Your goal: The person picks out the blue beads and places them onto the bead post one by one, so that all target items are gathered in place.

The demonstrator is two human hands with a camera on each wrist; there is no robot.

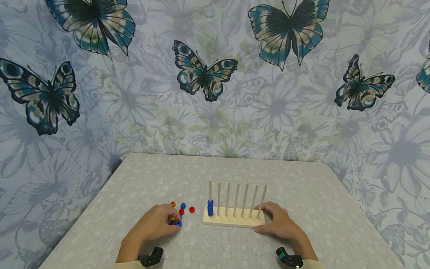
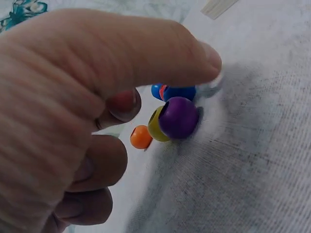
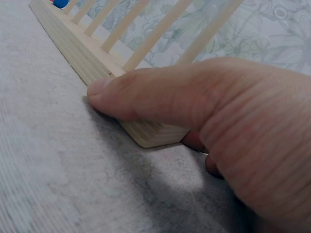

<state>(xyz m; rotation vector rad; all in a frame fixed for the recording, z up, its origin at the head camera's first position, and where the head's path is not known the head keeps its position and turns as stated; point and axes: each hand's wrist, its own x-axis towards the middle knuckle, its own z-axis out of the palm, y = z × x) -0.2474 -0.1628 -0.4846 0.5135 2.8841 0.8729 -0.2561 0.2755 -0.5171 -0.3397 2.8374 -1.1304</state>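
My left hand (image 1: 158,223) is low over a small cluster of round beads, its thumb and fingers bent around them with a gap between. In the left wrist view a purple bead (image 2: 179,118), a yellow bead (image 2: 158,125) and a blue bead (image 2: 181,93) lie beneath the thumb, which partly hides the blue one. My right hand (image 1: 279,223) grips the right end of a wooden peg stand (image 1: 231,221), thumb along the front edge, other fingers behind. Several blue beads (image 1: 210,208) are stacked on the stand's leftmost peg; its other upright pegs are bare.
Beyond the left hand lie loose beads: an orange bead (image 1: 173,204), a blue one and two red ones, the nearer to the stand being a red bead (image 1: 192,209). A pale patterned cloth covers the table (image 1: 228,170). Behind it stands a butterfly-print wall (image 1: 215,123).
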